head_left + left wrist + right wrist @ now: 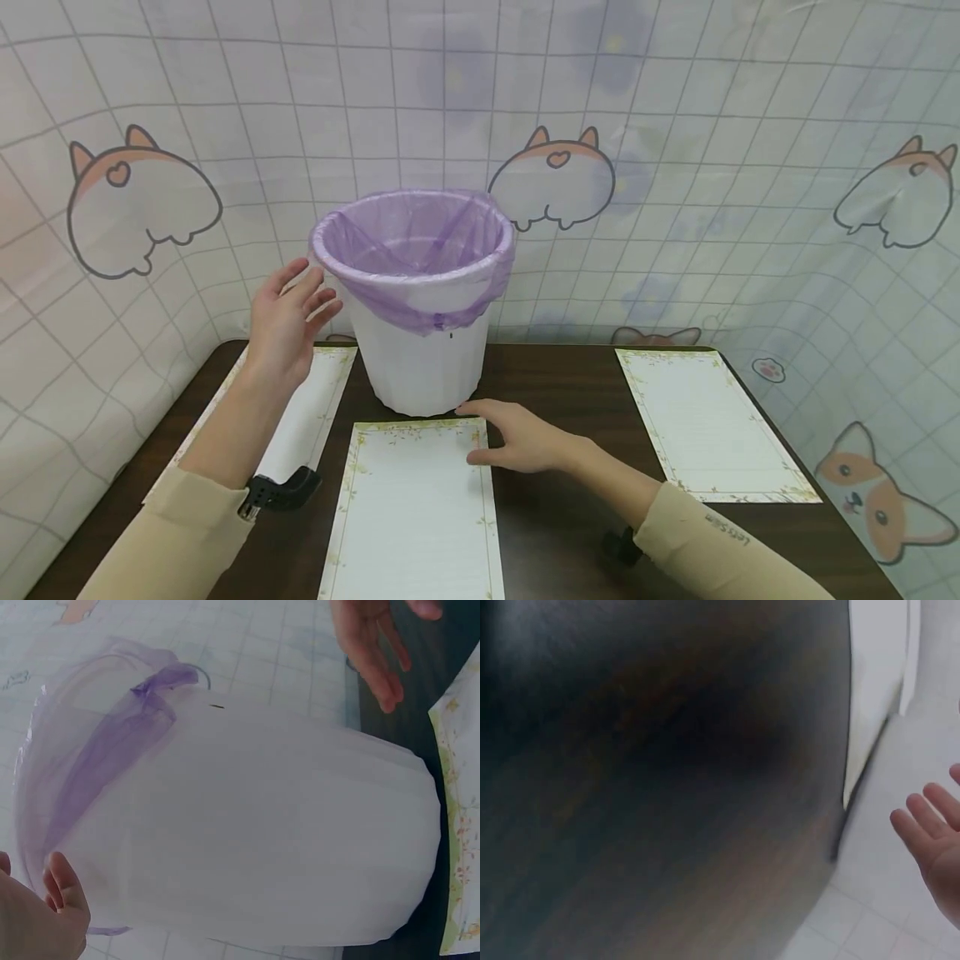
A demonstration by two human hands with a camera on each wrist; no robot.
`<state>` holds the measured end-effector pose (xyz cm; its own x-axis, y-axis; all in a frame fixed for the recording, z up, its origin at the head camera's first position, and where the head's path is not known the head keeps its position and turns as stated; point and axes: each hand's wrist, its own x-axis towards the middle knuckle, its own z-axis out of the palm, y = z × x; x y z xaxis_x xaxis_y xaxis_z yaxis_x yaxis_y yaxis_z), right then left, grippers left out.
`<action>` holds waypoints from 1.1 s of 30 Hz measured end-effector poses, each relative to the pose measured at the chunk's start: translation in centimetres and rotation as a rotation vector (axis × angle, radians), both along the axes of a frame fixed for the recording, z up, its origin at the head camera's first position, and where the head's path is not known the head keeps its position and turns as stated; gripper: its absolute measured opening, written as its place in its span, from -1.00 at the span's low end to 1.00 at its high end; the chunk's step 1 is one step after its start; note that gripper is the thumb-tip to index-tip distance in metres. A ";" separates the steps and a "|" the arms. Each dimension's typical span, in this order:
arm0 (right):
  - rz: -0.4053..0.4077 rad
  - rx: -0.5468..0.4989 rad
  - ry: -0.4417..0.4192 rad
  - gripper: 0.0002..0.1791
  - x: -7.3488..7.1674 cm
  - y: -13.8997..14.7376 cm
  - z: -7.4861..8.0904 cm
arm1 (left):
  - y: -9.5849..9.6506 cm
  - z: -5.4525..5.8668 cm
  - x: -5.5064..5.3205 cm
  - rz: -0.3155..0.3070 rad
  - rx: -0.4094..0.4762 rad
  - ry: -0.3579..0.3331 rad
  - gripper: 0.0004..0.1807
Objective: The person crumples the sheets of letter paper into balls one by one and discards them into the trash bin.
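Observation:
A white waste bin (427, 367) stands upright on the dark table, lined with a translucent purple bag (420, 242). The bag is folded down over the rim and gathered into a knot (161, 682) at the front. Beside the rim, on the left, my left hand (285, 321) is raised with loosely bent, spread fingers. My right hand (525, 437) is low at the right of the bin's base, its fingertips right at the bottom edge and its thumb over the nearest sheet. Neither hand grips anything. In the left wrist view, the bin (285, 825) fills the middle.
A white sheet with a floral border (420, 517) lies in front of the bin. Another sheet (303, 425) lies partly behind the left forearm, and a third sheet (712, 425) is at the right. The dark table (555, 383) backs onto a gridded cloth with corgi drawings (697, 100).

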<state>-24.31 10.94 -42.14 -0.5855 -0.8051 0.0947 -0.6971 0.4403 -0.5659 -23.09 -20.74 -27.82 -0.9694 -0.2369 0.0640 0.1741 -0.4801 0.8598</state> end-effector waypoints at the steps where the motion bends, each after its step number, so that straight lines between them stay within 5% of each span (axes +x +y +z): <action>1: 0.012 0.026 -0.006 -0.24 0.1 -0.1 -0.2 | 0.0 -0.3 0.1 0.004 -0.008 0.001 -0.30; 14: 0.119 0.235 -0.120 0.09 1.3 -1.2 -2.0 | -0.9 -5.8 1.7 0.033 -0.233 -0.092 -0.58; 22: 0.151 0.336 -0.110 0.17 1.7 -1.6 -2.6 | -0.7 -9.0 3.7 -0.058 -0.522 -0.206 -0.35; 27: 0.131 0.415 -0.052 0.16 2.1 -1.5 -2.5 | -0.4 -10.8 4.9 -0.168 -0.735 -0.272 -0.26; 33: 0.098 0.445 -0.036 0.17 2.4 -0.9 -2.4 | 0.5 -12.9 5.9 -0.318 -0.980 -0.247 -0.27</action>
<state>-21.95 10.07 -44.50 -0.5009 -0.8148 -0.2919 -0.7313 0.5788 -0.3609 -17.20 -20.22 -40.67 -0.9900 0.0783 -0.1172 -0.0698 0.4498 0.8904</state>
